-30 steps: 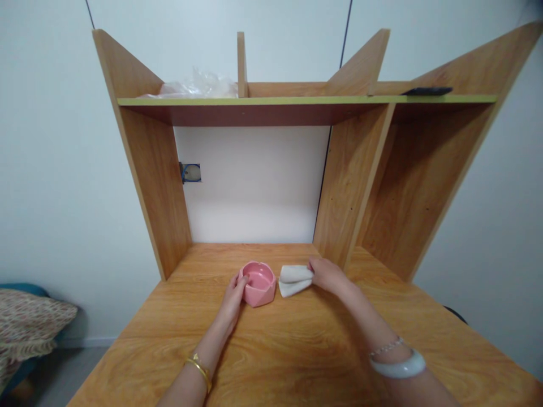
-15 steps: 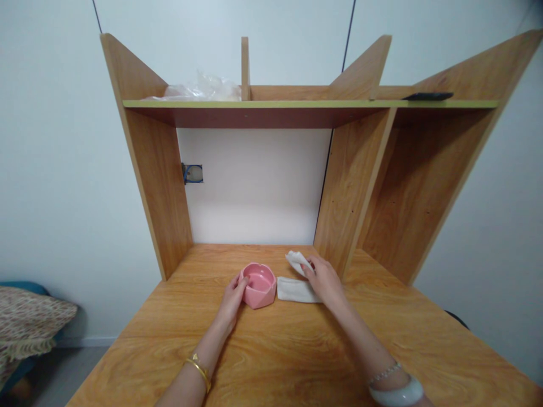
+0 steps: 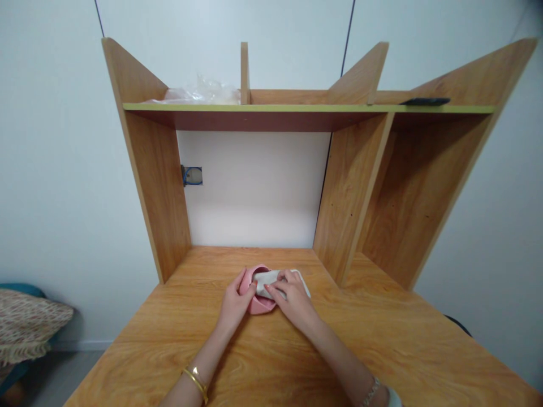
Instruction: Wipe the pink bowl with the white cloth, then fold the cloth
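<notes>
At the lower middle of the frame, the left hand (image 3: 235,302) curls its fingers around the pink bowl (image 3: 258,304) on the desk (image 3: 169,339). The right hand (image 3: 292,299) presses a white cloth (image 3: 269,280) into the bowl, fingers bent over it.

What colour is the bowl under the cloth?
Pink; the bowl shows best in the head view, partly covered by the white cloth.

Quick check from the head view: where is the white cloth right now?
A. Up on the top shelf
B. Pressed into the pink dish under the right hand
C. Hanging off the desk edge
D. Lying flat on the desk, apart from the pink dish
B: the right hand presses the white cloth into the pink dish, which the left hand holds at its side.
</notes>
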Motion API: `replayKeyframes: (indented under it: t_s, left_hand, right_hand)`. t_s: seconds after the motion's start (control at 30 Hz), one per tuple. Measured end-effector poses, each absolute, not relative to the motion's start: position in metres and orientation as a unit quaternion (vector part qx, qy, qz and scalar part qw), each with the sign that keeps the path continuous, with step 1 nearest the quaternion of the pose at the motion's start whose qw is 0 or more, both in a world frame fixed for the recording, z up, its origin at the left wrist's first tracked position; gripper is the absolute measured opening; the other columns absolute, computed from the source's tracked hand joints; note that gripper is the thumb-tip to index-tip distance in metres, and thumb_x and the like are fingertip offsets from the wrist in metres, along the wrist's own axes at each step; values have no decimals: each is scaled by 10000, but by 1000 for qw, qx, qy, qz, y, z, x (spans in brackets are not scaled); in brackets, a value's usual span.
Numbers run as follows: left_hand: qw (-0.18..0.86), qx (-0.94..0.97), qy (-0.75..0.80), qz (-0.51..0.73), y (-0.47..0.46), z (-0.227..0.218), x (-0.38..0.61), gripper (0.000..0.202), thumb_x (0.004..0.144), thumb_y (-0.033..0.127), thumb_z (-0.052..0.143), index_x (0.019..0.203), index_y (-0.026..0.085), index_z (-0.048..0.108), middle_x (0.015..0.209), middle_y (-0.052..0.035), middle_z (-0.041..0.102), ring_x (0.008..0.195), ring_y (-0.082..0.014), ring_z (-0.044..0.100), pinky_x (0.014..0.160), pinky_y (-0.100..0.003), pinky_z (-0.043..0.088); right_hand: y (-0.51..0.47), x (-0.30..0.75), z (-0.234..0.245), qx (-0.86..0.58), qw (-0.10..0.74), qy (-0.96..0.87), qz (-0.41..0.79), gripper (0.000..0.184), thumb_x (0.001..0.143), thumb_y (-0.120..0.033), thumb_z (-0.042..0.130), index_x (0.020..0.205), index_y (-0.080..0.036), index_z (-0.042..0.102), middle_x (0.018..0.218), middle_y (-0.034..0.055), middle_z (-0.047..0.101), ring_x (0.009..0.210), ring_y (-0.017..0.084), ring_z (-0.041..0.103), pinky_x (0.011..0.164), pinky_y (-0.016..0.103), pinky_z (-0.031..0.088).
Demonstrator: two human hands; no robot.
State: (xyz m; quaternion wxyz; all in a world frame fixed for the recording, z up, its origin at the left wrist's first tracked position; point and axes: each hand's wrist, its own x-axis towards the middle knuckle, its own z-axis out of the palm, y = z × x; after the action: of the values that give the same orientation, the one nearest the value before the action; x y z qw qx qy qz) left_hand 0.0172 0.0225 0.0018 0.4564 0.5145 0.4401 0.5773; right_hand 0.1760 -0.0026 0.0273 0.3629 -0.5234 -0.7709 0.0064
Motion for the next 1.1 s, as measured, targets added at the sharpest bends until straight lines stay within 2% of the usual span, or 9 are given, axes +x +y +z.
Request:
replayKeyframes:
  t_s: [0.07, 0.17, 0.27, 0.37, 0.5, 0.63, 0.73, 0.9, 1.1]
  left_hand:
    - [445, 522, 436, 583, 20, 3, 19, 591, 612, 284, 705, 1160, 138, 537, 1167, -97, 571, 1086, -221, 511, 981, -308, 322]
    - [428, 524, 434, 595, 14, 6, 22, 581, 606, 277, 708, 1148, 139, 546, 1183, -97, 559, 1094, -220, 502, 988, -312, 306]
    - [428, 520, 434, 599, 9, 10, 23, 568, 587, 266, 718, 1122, 149, 568, 1168, -96, 570, 1078, -221, 512, 978, -308, 317]
    - [433, 520, 428, 600, 4, 14, 25, 547, 581, 238, 709, 1106, 151, 581, 1139, -94, 589, 1062, -223, 522, 973, -308, 324]
    - [385, 587, 438, 561, -4, 20, 30, 556, 596, 168, 661, 1143, 168, 558, 1132, -72, 596, 1061, -227, 518, 974, -332, 327]
    - [331, 650, 426, 536, -11, 25, 32, 588, 582, 105, 607, 1160, 193, 548, 1193, -46, 554, 1103, -229, 482, 998, -326, 298]
    - [317, 679, 414, 518, -13, 28, 33, 616, 573, 90, 582, 1177, 206, 535, 1209, -42, 539, 1123, -237, 462, 1004, -335, 287]
    - [324, 684, 403, 514, -18, 32, 32, 604, 565, 111, 601, 1156, 225, 555, 1226, -44, 524, 1141, -252, 441, 1018, -337, 261]
    - [324, 680, 399, 523, -19, 29, 31, 546, 643, 218, 636, 1177, 245, 525, 1256, -50, 492, 1185, -239, 399, 1033, -342, 223]
  right_hand:
    - [-1, 177, 24, -543, 379, -749, 16, 290, 837, -323, 443, 670, -205, 648, 792, 50, 532, 817, 178, 477, 755, 299, 367]
    - [2, 178, 21, -609, 367, -704, 4, 114, 741, -287, 556, 767, -182, 595, 831, 54, 540, 838, 197, 492, 753, 300, 371]
    - [1, 179, 22, -686, 332, -647, -11, 443, 633, -339, 643, 1018, -167, 507, 1011, 101, 548, 977, 263, 479, 794, 345, 348]
    - [-1, 180, 24, -720, 278, -635, 32, 707, 631, -399, 623, 1234, -162, 340, 1091, 132, 556, 1060, 308, 467, 821, 389, 319]
    - [3, 184, 19, -722, 223, -646, 106, 759, 690, -376, 548, 1323, -126, 212, 943, 119, 635, 961, 285, 555, 779, 367, 339]
    - [8, 188, 14, -716, 246, -643, 117, 796, 705, -313, 534, 1357, -113, 125, 943, 112, 639, 878, 236, 592, 681, 286, 370]
    - [7, 190, 18, -720, 265, -635, 90, 758, 728, -288, 511, 1361, -110, 135, 851, 92, 655, 779, 220, 607, 618, 263, 367]
    - [0, 191, 27, -721, 248, -647, -6, 687, 748, -305, 493, 1351, -143, 208, 812, 92, 658, 759, 238, 600, 635, 285, 364]
    - [6, 191, 9, -662, 290, -686, 80, 634, 765, -209, 434, 1350, -138, 200, 815, 65, 652, 738, 189, 599, 624, 246, 385]
